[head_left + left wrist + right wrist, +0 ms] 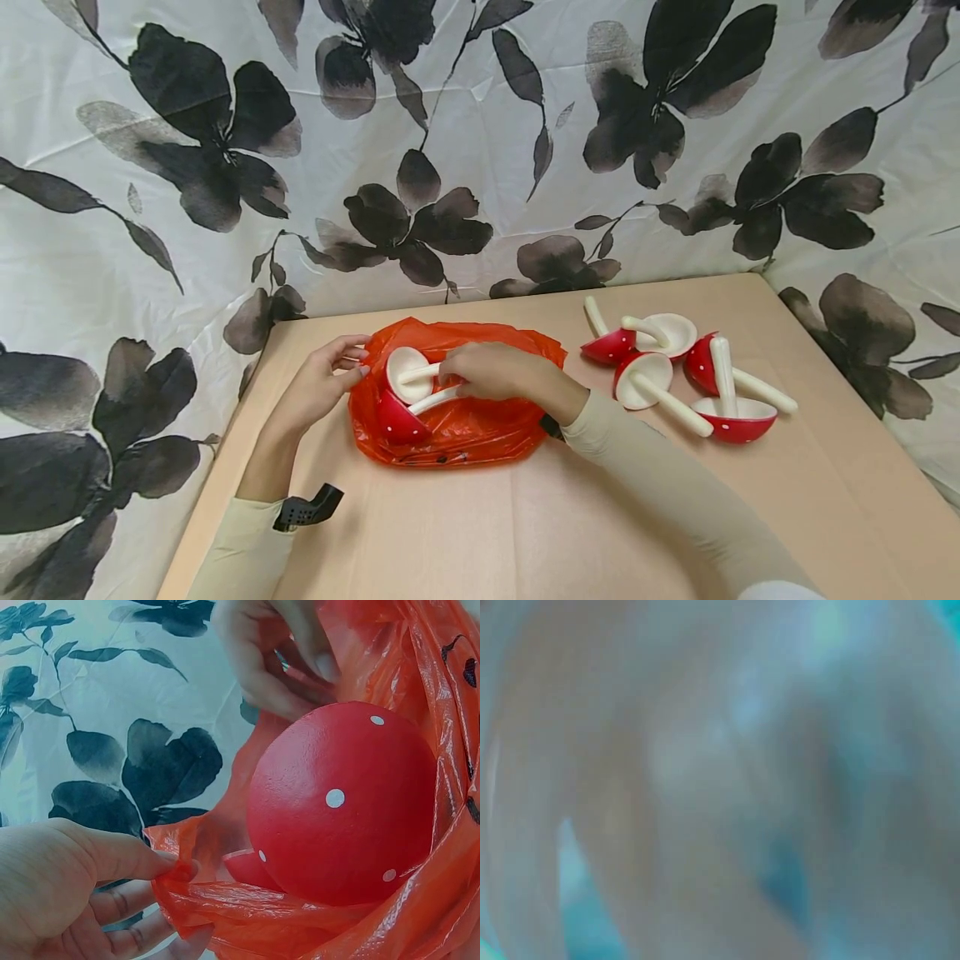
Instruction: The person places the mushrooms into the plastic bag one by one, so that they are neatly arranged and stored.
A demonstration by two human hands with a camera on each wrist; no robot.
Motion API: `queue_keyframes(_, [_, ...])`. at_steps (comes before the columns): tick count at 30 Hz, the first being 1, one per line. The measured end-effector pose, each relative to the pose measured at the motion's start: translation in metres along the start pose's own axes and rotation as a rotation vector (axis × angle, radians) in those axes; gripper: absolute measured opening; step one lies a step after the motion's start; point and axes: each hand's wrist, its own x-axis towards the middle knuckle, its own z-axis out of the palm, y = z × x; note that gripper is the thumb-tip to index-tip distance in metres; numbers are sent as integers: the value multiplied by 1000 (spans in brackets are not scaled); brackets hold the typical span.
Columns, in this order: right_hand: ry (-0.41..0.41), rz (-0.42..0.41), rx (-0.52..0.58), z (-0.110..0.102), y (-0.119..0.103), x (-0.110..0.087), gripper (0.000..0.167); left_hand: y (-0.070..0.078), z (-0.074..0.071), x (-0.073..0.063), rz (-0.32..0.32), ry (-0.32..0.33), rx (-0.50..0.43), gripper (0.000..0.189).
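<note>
An orange-red plastic bag (pixel 480 433) lies on the table with two toy mushrooms on it, an upper mushroom (pixel 405 371) and a lower mushroom (pixel 401 421). Both have red caps with white dots and pale stems. At the bag's left edge, my left hand (pixel 330 375) pinches the plastic between thumb and fingers, as the left wrist view shows up close. My right hand (pixel 487 371) reaches over the bag, its fingers curled round the upper mushroom's stem. A dotted red cap (pixel 345 802) fills the bag opening in the left wrist view. The right wrist view is blurred.
Several more toy mushrooms (pixel 645 382) lie grouped on the right of the wooden table (pixel 420 533), stems pointing various ways. A white cloth (pixel 525 125) with dark flowers hangs behind the table's back edge and down its sides.
</note>
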Motion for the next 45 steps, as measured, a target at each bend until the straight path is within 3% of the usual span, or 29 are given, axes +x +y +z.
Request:
queue_keyframes(14, [58,23,55,-40,12,-43,30,4,-3,0,-11,-4,-10,46])
queue_keyframes(28, [174,29,207,-63,45,-82,28,5,-3,0,-8,-1,-13,46])
queue_keyframes(37, [176,127,240,-71,62,-108,30,7,-3,-3,-14,-4,-21,46])
queue_keyframes(45, [187,196,259,-73,92,-130,35,8,-4,-3,-20,-6,-16,47])
